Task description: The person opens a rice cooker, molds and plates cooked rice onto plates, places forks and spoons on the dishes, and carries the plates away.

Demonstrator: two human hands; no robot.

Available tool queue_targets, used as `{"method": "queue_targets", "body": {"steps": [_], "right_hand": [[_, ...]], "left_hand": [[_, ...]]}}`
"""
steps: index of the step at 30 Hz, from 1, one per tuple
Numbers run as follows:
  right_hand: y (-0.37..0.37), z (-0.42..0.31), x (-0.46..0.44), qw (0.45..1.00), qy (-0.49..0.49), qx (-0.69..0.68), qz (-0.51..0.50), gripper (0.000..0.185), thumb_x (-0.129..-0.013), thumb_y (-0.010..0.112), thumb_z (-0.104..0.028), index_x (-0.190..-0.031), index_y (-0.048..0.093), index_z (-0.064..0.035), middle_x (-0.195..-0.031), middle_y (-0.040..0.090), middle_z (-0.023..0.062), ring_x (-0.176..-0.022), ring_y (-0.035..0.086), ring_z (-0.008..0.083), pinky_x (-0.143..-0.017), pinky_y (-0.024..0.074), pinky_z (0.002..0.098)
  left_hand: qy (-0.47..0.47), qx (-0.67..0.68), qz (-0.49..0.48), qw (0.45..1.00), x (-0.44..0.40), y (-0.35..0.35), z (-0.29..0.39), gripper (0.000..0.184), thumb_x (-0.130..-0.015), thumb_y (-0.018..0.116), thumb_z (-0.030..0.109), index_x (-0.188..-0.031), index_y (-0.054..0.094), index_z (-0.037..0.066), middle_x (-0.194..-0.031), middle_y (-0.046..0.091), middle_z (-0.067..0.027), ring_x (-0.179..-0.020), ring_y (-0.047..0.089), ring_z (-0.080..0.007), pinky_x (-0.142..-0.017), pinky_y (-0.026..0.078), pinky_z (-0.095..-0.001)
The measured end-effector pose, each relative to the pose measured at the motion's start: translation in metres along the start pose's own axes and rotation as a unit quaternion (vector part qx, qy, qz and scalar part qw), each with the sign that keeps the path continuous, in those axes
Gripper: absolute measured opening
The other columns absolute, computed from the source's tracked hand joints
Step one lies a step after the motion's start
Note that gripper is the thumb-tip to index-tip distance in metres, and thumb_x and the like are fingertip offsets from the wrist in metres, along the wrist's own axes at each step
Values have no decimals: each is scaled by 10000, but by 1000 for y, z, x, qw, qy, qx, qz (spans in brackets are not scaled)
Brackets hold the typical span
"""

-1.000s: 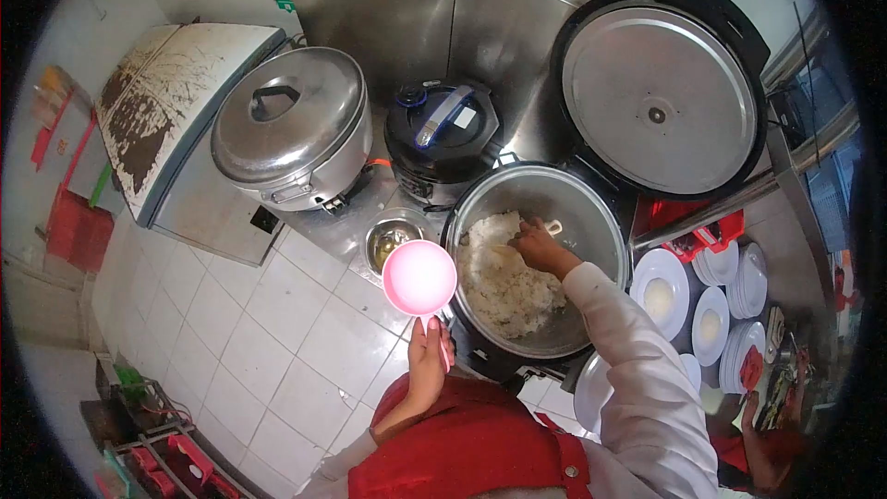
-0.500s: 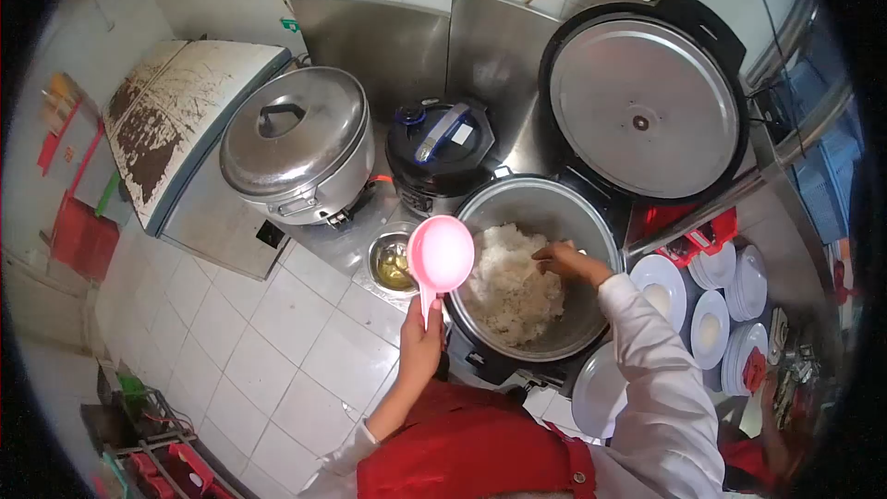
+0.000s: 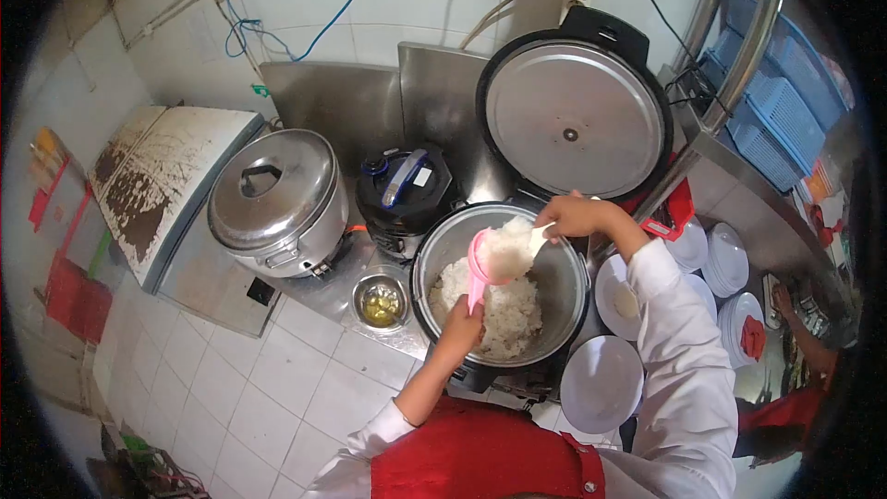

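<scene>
My left hand (image 3: 459, 331) is closed around the handle of a pink plastic scoop (image 3: 475, 266), which is tilted above the open rice cooker (image 3: 565, 300). My right hand (image 3: 580, 218) grips a pale rice paddle (image 3: 541, 238) at the scoop's mouth. A heap of white rice (image 3: 510, 245) lies between paddle and scoop, bulging past the scoop's rim; how much is inside the scoop is hidden. More cooked rice (image 3: 513, 319) is piled in the pot below. The cooker's round lid (image 3: 575, 120) stands raised behind it.
Left of the cooker are a small metal bowl (image 3: 380, 303) with yellowish liquid, a black pressure cooker (image 3: 407, 196) and a large lidded pot (image 3: 274, 192). White plates (image 3: 602, 383) stand at the right, near a red basket (image 3: 676, 212). Another person's arm (image 3: 802, 331) shows at far right.
My right hand has risen out of the pot with the paddle, bringing rice to the scoop. The scoop, empty before, is now tilted and has rice at its mouth. The view has shifted.
</scene>
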State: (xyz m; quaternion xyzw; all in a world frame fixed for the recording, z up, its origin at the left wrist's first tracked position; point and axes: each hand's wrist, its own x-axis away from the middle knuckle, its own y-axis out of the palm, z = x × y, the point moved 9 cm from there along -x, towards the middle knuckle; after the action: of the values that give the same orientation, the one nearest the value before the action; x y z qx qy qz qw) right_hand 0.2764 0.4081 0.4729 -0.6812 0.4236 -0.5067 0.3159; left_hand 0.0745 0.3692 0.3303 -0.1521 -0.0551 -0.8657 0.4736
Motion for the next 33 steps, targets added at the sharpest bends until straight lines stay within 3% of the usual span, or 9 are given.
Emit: {"method": "queue_targets", "body": {"steps": [2,6,8,11,14,19,24,27,33], "right_hand": [[4,-15,-8,996,24,58,-57,209,-722,595,-208,-903,686,-156,-754,664,28,-858,614,218,-922,308,444],[5,-60,5,953,32,278,117,128,-667,599,-159,-642,643,-42,-657,629,106,-815,602,270,-793,402,434],[0,-106,35,894,-10,339,293,151,-669,592,-144,-697,635,-2,-664,614,107,-733,578,264,-676,460,371],[31,-111,38,883,112,343,300,253,-691,569,-129,-878,623,33,-740,599,92,-712,549,227,-564,472,297],[73,-130,53,861,26,366,351,361,-714,545,-110,-1026,560,72,-813,574,86,-766,549,193,-531,469,252],[70,-97,64,878,112,344,314,432,-753,536,-165,-1157,520,-14,-871,556,63,-815,534,188,-601,445,307],[15,-37,71,860,172,278,390,216,-786,496,-128,-924,638,-40,-840,595,74,-820,535,226,-737,356,370],[110,27,-24,891,196,371,175,173,-770,524,-140,-818,674,-67,-834,630,79,-861,553,231,-760,348,370],[197,39,-94,903,110,384,160,141,-724,558,-148,-778,673,-89,-782,637,72,-841,558,221,-803,340,384]], "left_hand": [[-85,141,-60,984,8,26,-6,216,-929,475,296,-987,468,88,-655,441,4,-480,441,-103,-395,346,-237],[-130,223,-76,963,12,37,-15,233,-912,504,327,-916,441,103,-685,442,0,-512,452,-119,-409,347,-258],[-136,244,-71,958,10,37,-19,233,-909,510,325,-924,446,101,-697,445,-2,-521,455,-121,-416,350,-263],[-145,265,-59,951,10,33,-18,224,-909,512,312,-942,456,98,-714,448,-4,-533,460,-122,-426,354,-268],[-150,268,-56,950,8,29,-19,206,-916,503,294,-967,469,97,-721,451,-2,-538,462,-120,-433,359,-264],[-136,234,-62,961,11,19,-18,213,-923,498,286,-1019,497,96,-705,453,12,-518,445,-91,-417,347,-218],[-98,218,-76,968,9,-13,-5,199,-938,470,247,-1040,511,81,-649,420,37,-461,399,-49,-370,307,-200],[-79,197,-83,974,15,-27,14,222,-943,456,230,-1088,512,71,-651,411,40,-429,365,-39,-353,284,-187],[-72,198,-86,974,22,-47,23,237,-953,434,228,-1106,510,63,-651,411,42,-432,367,-32,-355,293,-185]]}}
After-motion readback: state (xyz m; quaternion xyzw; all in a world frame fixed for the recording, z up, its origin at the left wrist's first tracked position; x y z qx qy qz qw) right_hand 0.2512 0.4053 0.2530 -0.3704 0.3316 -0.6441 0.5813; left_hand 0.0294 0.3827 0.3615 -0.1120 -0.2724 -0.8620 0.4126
